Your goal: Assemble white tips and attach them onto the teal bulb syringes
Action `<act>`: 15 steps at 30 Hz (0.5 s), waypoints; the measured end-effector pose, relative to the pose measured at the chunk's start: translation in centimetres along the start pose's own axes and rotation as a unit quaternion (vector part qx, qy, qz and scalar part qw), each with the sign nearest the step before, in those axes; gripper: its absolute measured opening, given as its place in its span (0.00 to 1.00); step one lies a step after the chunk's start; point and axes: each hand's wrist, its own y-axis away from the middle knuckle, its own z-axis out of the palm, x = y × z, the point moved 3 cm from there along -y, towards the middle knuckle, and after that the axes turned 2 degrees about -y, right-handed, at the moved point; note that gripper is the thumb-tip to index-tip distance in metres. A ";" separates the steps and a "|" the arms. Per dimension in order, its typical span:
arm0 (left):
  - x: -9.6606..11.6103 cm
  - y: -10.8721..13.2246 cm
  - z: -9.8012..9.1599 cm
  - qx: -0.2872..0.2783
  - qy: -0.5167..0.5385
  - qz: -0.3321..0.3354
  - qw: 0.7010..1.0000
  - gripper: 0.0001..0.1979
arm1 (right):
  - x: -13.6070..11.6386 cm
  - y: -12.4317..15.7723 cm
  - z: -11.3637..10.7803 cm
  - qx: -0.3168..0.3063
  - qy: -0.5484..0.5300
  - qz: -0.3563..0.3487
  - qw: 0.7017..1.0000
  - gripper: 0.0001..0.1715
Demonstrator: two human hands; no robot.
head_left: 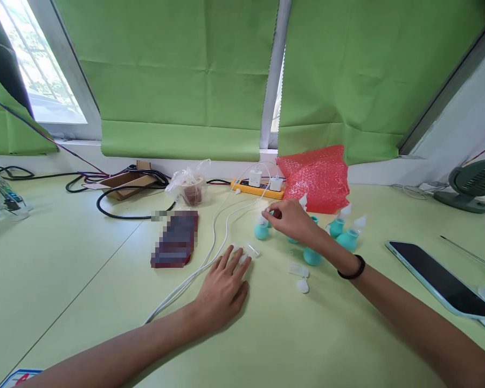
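My left hand [222,288] lies flat on the table, fingers spread. Its fingertips touch small clear plastic pieces [253,250]. My right hand [293,220] is closed in a pinch at the white nozzle [263,220] on top of a small teal squeeze bulb [261,232], which stands on the table. Beneath and behind my right forearm are several more teal bulbs [312,257]. Some of them, such as the teal bulb [348,240] at the right, carry pointed white tips [360,222]. Two flat translucent pieces [303,285] lie between my hands.
White cables [214,253] run from an orange power strip [246,188] past my left hand. Behind the bulbs lies a red bubble-wrap bag [317,180]. A dark red phone-like object [175,240] is left, a tablet [440,277] right, with a small fan [472,186] behind it.
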 end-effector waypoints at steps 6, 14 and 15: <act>-0.1 -0.3 -0.5 0.010 -0.006 -0.021 1.000 0.15 | -0.3 0.8 0.3 0.078 0.091 -0.016 0.993 0.18; -1.2 -0.8 -0.7 0.013 0.103 -0.064 0.993 0.12 | -3.4 5.0 4.1 -0.122 0.192 -0.202 0.953 0.10; -1.3 -0.8 -0.7 0.015 0.119 -0.066 0.991 0.12 | -3.3 5.2 4.6 -0.153 0.194 -0.178 0.953 0.11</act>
